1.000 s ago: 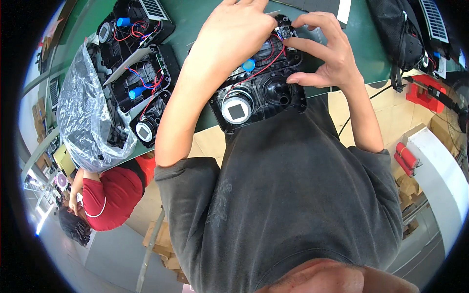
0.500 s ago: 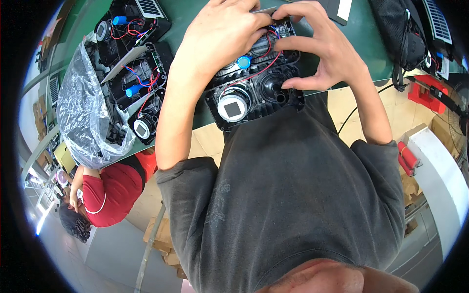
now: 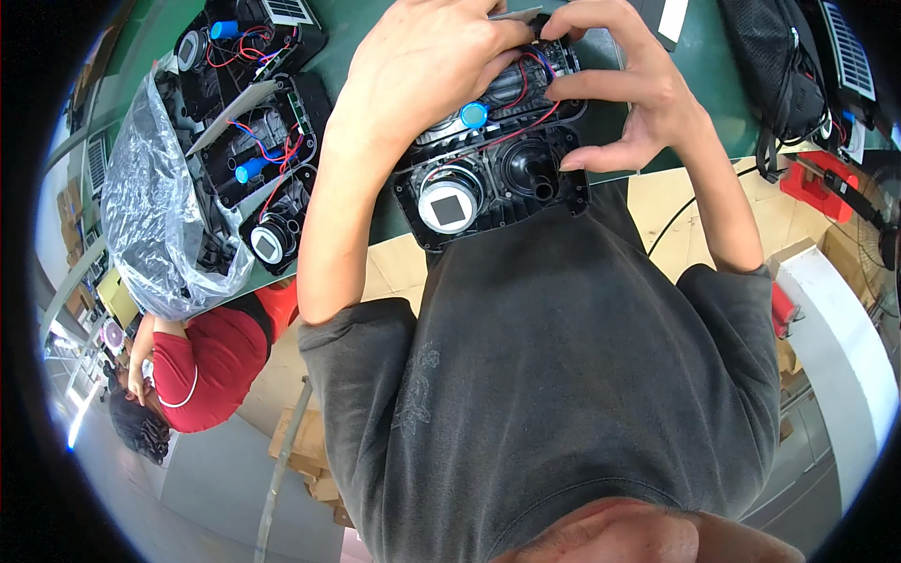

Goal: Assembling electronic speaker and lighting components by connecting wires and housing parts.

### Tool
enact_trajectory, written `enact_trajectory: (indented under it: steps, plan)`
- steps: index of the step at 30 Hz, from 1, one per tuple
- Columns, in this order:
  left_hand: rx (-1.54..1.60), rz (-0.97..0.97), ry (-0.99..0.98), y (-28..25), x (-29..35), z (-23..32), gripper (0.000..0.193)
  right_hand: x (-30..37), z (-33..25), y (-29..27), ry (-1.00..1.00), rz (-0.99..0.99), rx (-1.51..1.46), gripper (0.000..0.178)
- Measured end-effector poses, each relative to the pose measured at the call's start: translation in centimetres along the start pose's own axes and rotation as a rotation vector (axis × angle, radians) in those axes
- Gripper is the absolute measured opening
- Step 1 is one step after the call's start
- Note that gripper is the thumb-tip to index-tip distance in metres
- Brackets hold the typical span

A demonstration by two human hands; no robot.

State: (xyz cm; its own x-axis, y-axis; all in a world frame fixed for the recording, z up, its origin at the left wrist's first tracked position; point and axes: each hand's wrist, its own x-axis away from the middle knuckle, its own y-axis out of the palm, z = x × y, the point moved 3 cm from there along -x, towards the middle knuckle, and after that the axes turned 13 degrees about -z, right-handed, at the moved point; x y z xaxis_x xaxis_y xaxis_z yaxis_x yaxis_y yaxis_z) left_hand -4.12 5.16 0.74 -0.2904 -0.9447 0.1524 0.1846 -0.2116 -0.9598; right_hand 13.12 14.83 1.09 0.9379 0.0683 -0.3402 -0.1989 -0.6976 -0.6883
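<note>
A black plastic housing (image 3: 497, 208) lies at the table's near edge, open side up. Inside it are a round speaker (image 3: 448, 205), a blue cylinder (image 3: 474, 115), red and blue wires and a black round fitting (image 3: 530, 169). My left hand (image 3: 436, 52) bends over the housing's far left part, fingers drawn together; what they grip is hidden beneath them. A thin grey panel (image 3: 518, 14) sticks out just beyond those fingers. My right hand (image 3: 643, 89) curves around the right side, fingers and thumb apart, its index fingertip at a small black part by the far edge.
To the left, similar black housings (image 3: 305, 103) with wires and speakers sit beside a clear plastic bag (image 3: 150, 216). A black bag (image 3: 774, 70) and a solar panel (image 3: 847, 52) are on the right. Someone in a red shirt (image 3: 211, 366) sits at the left.
My right thumb has come away from the black round fitting toward the housing's right edge. My right hand has moved slightly right; the left stays nearly in place.
</note>
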Motion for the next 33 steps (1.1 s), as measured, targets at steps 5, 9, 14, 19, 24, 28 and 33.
enact_trajectory:
  steps: [5,9,14,19,24,28,33]
  plan:
    - [0.050,-0.041,-0.007,-0.8,0.1,0.3,0.013,0.6,0.7,0.8,-0.015,0.013,0.057,0.046]
    - [0.204,0.109,0.103,-1.6,0.4,0.4,0.013,1.1,0.8,1.0,-0.005,0.055,0.106,0.048]
    - [0.204,0.084,0.100,-2.0,0.1,0.6,0.012,1.4,0.3,0.9,0.047,0.045,0.260,0.051]
    - [0.055,-0.180,-0.013,-2.1,-0.5,1.1,0.013,1.0,-0.6,0.6,0.099,0.013,0.315,0.049]
    - [-0.143,-0.182,0.053,-1.7,-1.0,1.7,0.012,0.7,-0.6,0.8,0.077,-0.013,0.308,0.044]
    - [-0.207,-0.052,0.075,-1.3,-1.7,2.1,0.020,1.4,0.5,1.9,0.038,-0.038,0.377,0.058]
    - [0.068,0.192,0.092,-2.8,0.3,1.8,0.026,2.2,0.6,2.7,0.098,0.000,0.389,0.060]
